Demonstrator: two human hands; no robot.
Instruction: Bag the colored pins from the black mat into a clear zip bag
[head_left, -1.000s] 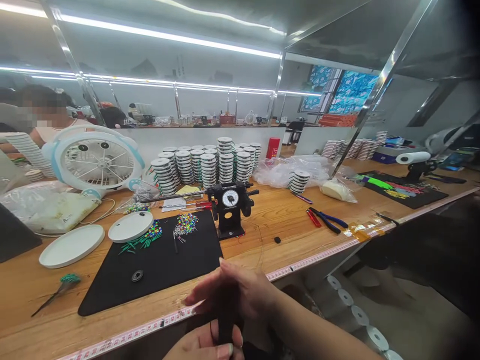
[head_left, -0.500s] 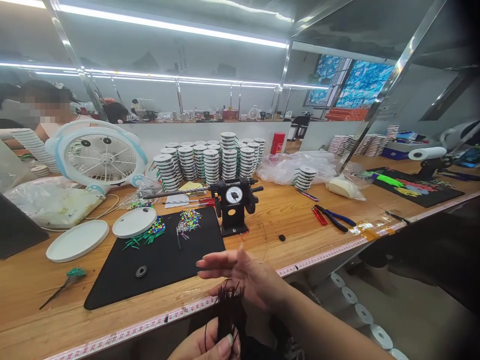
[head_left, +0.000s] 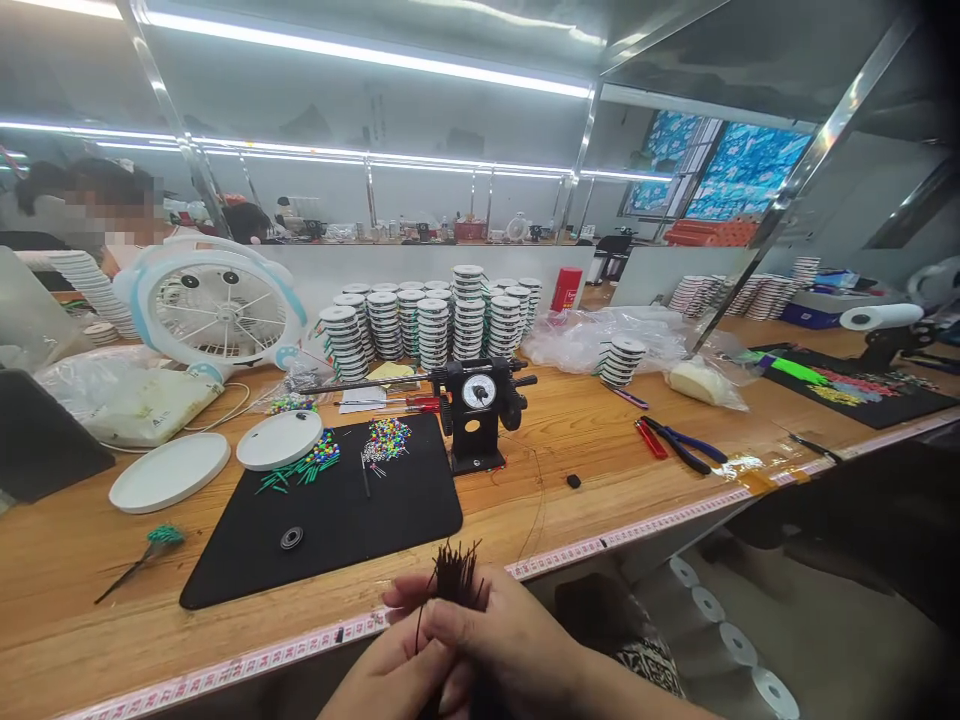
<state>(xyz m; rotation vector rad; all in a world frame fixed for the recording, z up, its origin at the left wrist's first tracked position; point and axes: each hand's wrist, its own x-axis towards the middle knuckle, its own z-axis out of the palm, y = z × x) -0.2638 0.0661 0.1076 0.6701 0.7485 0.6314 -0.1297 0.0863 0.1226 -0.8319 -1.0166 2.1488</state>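
Note:
At the bench's front edge, a bundle of thin black strands (head_left: 457, 572) stands upright between my hands, its uneven tips showing above the fingers. My left hand (head_left: 401, 655) is closed round the lower part of the bundle from the left. From the right, my right hand (head_left: 517, 635) wraps the same bundle, its thumb across the front and its fingertips behind. One strand sticks out apart near my left thumb. The bundle's lower end is dark and hard to make out. Beyond the hands lies a black mat (head_left: 337, 530) with a small round metal piece (head_left: 292, 538) on it.
A black hand-cranked winder with a dial (head_left: 478, 420) stands behind the mat. Colourful beads (head_left: 388, 438) and white lids (head_left: 171, 473) lie to its left. Blue-handled pliers (head_left: 679, 445) are on the right. Stacked white spools (head_left: 433, 335) and a fan (head_left: 225, 310) stand behind.
My right hand, open with fingers stretched above the bundle before, has come down and closed round it. The bundle has risen slightly. The view has shifted a little to the left.

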